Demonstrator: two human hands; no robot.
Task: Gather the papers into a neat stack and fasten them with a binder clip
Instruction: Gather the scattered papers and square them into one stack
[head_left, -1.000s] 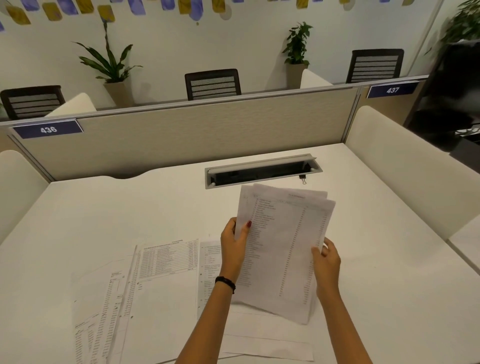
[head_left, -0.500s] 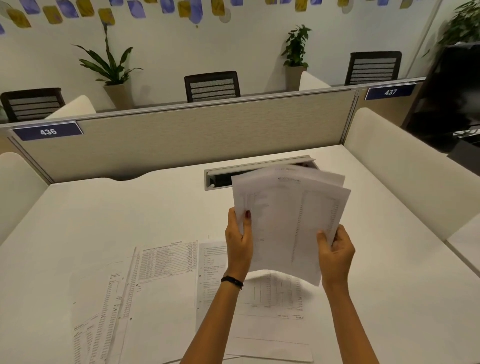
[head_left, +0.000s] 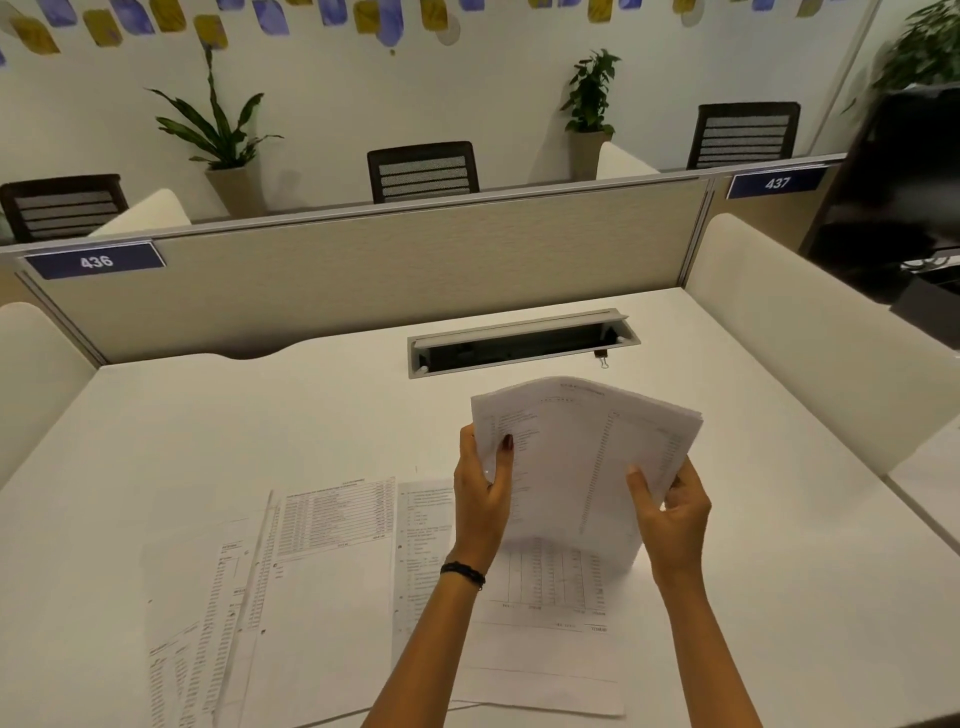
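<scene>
I hold a bundle of printed papers (head_left: 576, 457) upright above the white desk (head_left: 260, 426), its sheets fanned unevenly at the top. My left hand (head_left: 483, 493) grips the bundle's left edge, thumb on the front. My right hand (head_left: 670, 509) grips the lower right edge. Several more printed sheets (head_left: 322, 571) lie spread flat on the desk at the lower left, and another sheet (head_left: 545, 623) lies under my wrists. A small black binder clip (head_left: 602, 356) lies on the desk by the right end of the cable slot.
A grey cable slot (head_left: 522, 347) is cut into the desk ahead of the papers. A beige partition (head_left: 363, 270) closes the far side, and padded cream dividers (head_left: 810, 332) stand on the right and left. Chairs and potted plants sit beyond the partition.
Both hands have tilted the bundle more upright and then lowered it a little toward the desk; its bottom edge now stands near the sheet below, and the binder clip has come back into sight.
</scene>
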